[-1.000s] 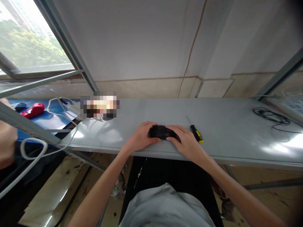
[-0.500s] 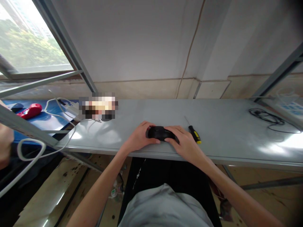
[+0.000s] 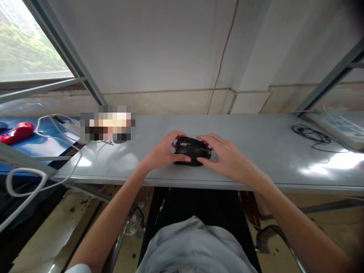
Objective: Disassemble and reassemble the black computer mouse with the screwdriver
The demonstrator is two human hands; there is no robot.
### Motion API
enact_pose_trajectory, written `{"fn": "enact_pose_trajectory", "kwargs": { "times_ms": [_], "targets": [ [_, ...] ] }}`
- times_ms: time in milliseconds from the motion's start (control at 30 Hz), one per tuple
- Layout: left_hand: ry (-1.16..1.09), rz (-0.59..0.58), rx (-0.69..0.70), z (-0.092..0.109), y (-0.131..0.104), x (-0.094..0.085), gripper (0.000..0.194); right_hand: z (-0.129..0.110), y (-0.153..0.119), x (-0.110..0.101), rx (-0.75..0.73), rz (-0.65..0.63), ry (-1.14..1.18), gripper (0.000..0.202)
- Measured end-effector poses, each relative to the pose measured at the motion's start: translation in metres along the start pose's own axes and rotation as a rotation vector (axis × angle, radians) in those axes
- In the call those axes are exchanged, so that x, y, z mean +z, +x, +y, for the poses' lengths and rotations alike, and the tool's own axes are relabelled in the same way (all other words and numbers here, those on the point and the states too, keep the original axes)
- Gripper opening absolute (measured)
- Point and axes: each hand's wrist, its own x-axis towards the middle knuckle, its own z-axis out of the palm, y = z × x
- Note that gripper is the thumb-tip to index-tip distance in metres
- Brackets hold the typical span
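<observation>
A black computer mouse is held between my two hands, low over the grey desk near its front edge. My left hand grips its left end, thumb along the near side and fingers behind. At the other end, my right hand pinches it with the thumb in front and fingertips on the far side. A scroll-wheel slot shows toward the left of the mouse's upper face. A dark piece shows under its lower left side; whether it is separate, I cannot tell.
Along the desk, a blurred-out patch covers items at the left with white cables. A coiled black cable lies at the right, near a white power strip. A red object rests on a blue surface beyond the left frame post.
The mouse has been turned so its buttons and wheel side now show, and both hands have shifted slightly up. The yellow-black screwdriver seen earlier is no longer visible. The view has shifted slightly.
</observation>
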Motion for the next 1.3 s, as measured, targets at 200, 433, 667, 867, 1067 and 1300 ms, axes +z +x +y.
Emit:
{"fn": "enact_pose_trajectory", "kwargs": {
  "times_ms": [200,433,667,867,1067,1300],
  "targets": [
    [-0.045,0.020,-0.084,-0.014,0.061,0.008,0.065,0.030,0.037,-0.025,0.193,-0.114,-0.152,0.038],
    [0.244,-0.024,-0.069,-0.022,0.093,0.040,0.037,0.066,0.056,-0.013,0.332,-0.191,-0.240,0.030],
    [0.301,-0.107,-0.072,-0.025,0.108,0.053,0.030,0.080,0.040,0.010,0.355,-0.191,-0.299,0.048],
    [0.310,-0.122,-0.071,-0.027,0.117,0.053,0.028,0.086,0.037,0.008,0.308,-0.191,-0.298,0.045],
    [0.335,-0.127,-0.028,-0.026,0.117,0.054,0.028,0.089,0.037,0.005,0.313,-0.183,-0.308,0.037],
    [0.333,-0.151,0.027,-0.028,0.112,0.054,0.031,0.087,0.036,0.008,0.346,-0.143,-0.316,0.037]
  ]
}}
